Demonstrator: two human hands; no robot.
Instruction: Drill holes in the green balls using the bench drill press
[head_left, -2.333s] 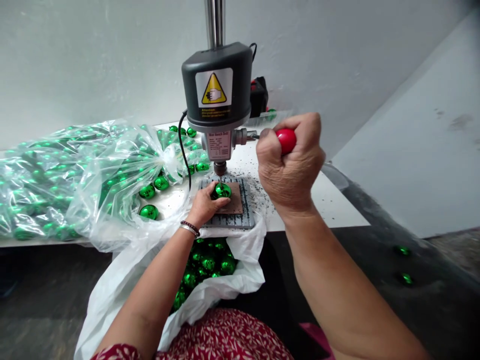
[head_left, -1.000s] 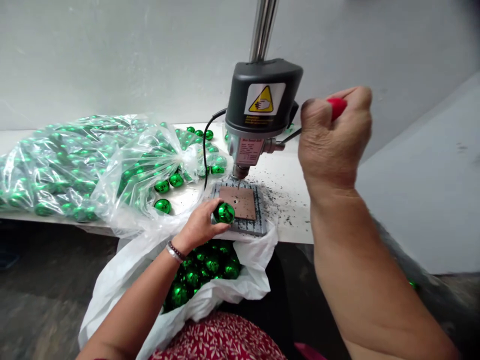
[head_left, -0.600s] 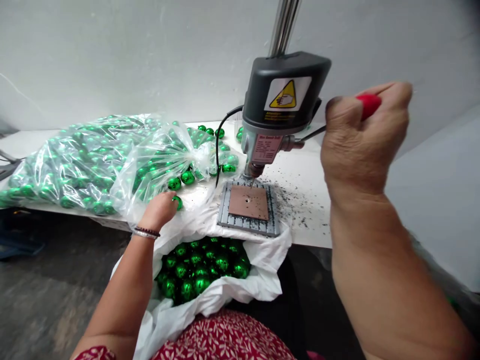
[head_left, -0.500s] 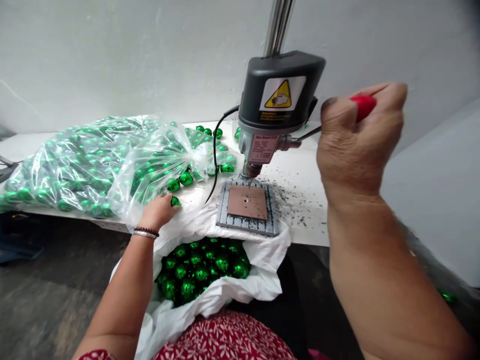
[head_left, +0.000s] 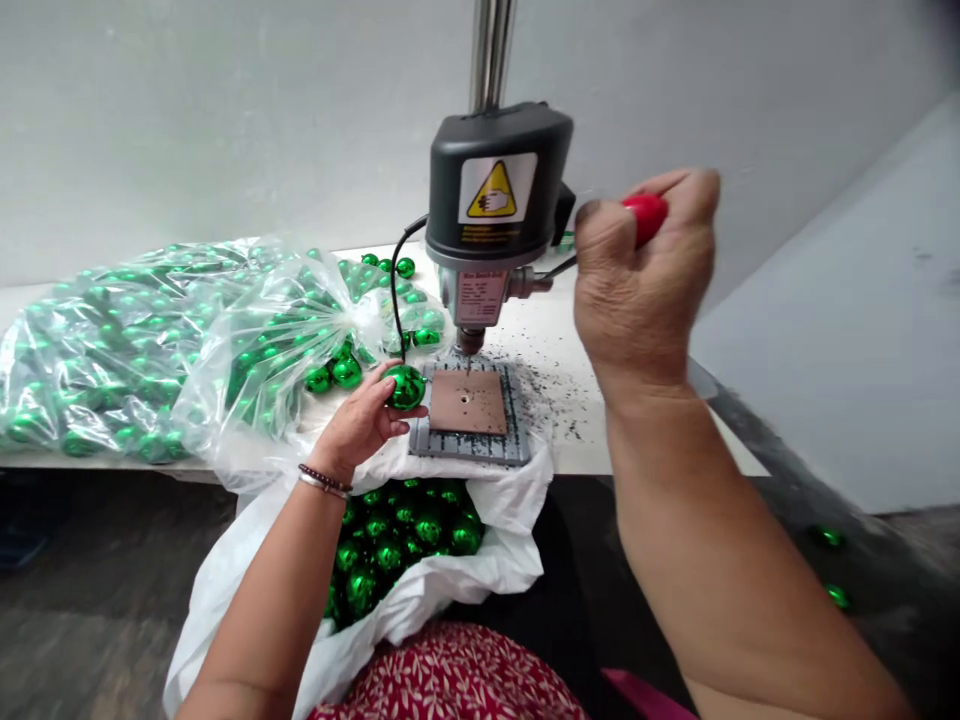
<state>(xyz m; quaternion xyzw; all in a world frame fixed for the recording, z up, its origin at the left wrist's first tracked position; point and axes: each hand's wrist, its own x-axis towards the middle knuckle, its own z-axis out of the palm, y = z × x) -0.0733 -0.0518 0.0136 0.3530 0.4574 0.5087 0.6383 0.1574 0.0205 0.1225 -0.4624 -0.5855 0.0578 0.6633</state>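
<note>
On the counter [head_left: 540,320], a clear bag [head_left: 150,340] of balls lies at left. The left hand [head_left: 364,415] holds a green ball [head_left: 405,388] just left of the brown board [head_left: 480,415], seemingly loading it; the next move likely calls for seating it under the bit [head_left: 469,365]. The drill [head_left: 442,195] bears a yellow hand-warning label [head_left: 498,195], apparently headed "Attention"; the lower label [head_left: 480,294] seems to say "Bench Drill". The right hand [head_left: 641,270] is wrapped around the red knob [head_left: 646,215].

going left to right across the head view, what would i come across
Bulk of the clear plastic bag → left hand holding a green ball → brown board → right hand gripping the red knob → two green balls on the floor
</note>
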